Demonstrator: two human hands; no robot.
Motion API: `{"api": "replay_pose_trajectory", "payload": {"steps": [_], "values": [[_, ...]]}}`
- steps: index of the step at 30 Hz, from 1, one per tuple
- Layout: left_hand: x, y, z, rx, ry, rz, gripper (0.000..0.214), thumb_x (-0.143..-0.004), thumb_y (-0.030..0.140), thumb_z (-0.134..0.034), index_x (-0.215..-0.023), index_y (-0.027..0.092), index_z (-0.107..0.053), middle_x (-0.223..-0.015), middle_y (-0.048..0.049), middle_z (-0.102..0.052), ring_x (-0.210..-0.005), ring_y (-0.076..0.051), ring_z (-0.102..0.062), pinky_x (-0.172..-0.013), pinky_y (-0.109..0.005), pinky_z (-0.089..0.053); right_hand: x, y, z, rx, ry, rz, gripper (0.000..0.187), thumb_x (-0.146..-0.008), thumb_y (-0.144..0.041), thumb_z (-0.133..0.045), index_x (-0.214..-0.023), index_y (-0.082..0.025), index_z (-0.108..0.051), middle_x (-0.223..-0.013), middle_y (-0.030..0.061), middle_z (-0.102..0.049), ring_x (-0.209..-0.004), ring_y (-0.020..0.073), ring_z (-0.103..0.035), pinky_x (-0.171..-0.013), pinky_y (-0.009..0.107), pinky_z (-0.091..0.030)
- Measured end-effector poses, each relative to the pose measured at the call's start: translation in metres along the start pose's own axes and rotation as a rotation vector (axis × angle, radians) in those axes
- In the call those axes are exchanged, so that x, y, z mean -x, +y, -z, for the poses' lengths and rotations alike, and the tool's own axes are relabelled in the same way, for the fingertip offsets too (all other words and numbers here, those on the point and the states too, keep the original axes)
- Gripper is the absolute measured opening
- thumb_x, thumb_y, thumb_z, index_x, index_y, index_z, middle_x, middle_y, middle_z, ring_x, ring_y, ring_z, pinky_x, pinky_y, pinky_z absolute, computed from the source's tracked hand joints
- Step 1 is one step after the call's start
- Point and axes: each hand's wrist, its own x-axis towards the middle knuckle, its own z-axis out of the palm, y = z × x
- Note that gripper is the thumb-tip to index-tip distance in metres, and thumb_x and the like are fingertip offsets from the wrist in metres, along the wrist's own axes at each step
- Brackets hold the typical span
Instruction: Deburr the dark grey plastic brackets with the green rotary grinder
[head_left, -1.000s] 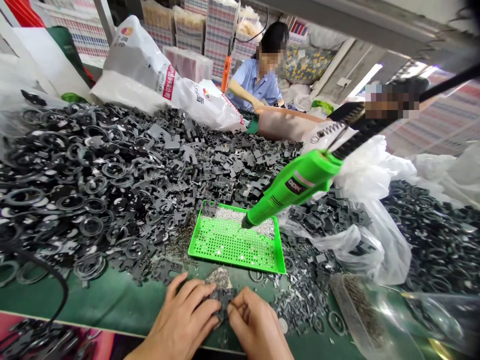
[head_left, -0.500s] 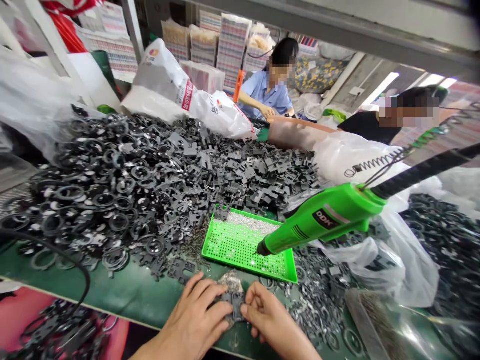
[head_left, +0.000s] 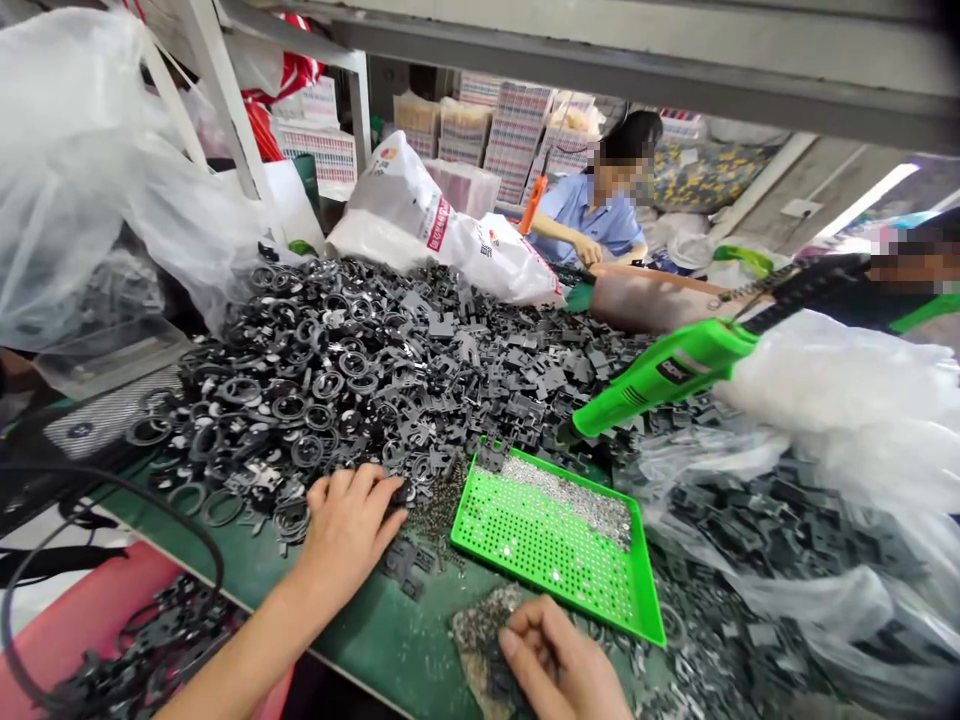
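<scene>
My left hand is at the near edge of a heap of dark grey plastic parts. Its thumb and forefinger are apart beside the small pieces, and its other fingertips are partly hidden. My right hand is closed, thumb and curled forefinger pinching a dark plastic part at the bottom of the view. That part rests on a rough, speckled block on the green table. Just left of the tray, a flat notched part lies loose.
A green perforated tray holds small shiny metal pieces. Above it hangs a green electric screwdriver. Plastic bags and more dark parts lie right; a pink container stands lower left. Two co-workers sit across the table.
My left hand has left the part on the block and moved up and left to the heap. My right hand stays at the block. The screwdriver has swung up, and the view has turned left.
</scene>
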Motion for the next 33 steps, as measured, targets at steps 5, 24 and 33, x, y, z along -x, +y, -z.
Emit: {"api": "replay_pose_trajectory", "payload": {"steps": [5,24,33], "values": [[-0.006,-0.002,0.004,0.096,0.073,0.048,0.016,-0.088,0.037,-0.06,-0.097,0.026,-0.067,-0.096,-0.0039,-0.067,-0.087,-0.026,-0.053,-0.078,-0.041,-0.031,0.003,-0.019,0.009,-0.115,0.086,-0.022,0.04,-0.085,-0.059,-0.051,-0.073,-0.021,-0.056,-0.063,-0.0016,-0.053,-0.058,0.0132,-0.048,-0.056,0.024,-0.038],[0.067,0.113,0.002,1.684,-0.493,0.63,0.034,-0.081,0.05,-0.068,-0.077,0.019,-0.056,-0.066,0.0041,-0.055,-0.064,-0.01,-0.052,-0.063,-0.019,-0.042,0.024,-0.007,0.01,0.105,-0.074,0.46,0.037,-0.087,-0.018,-0.06,-0.123,-0.025,-0.055,-0.099,0.0063,-0.06,-0.087,0.0167,-0.061,-0.077,0.025,-0.052],[0.08,0.124,-0.014,1.416,-0.203,0.28,0.015,-0.085,0.029,-0.061,-0.077,0.022,-0.049,-0.081,0.0019,-0.051,-0.07,-0.011,-0.056,-0.063,-0.019,-0.048,0.028,-0.022,0.017,0.268,-0.166,0.388,0.031,-0.082,-0.006,-0.056,-0.107,-0.023,-0.064,-0.1,0.0067,-0.064,-0.09,0.0181,-0.064,-0.079,0.025,-0.054]]}}
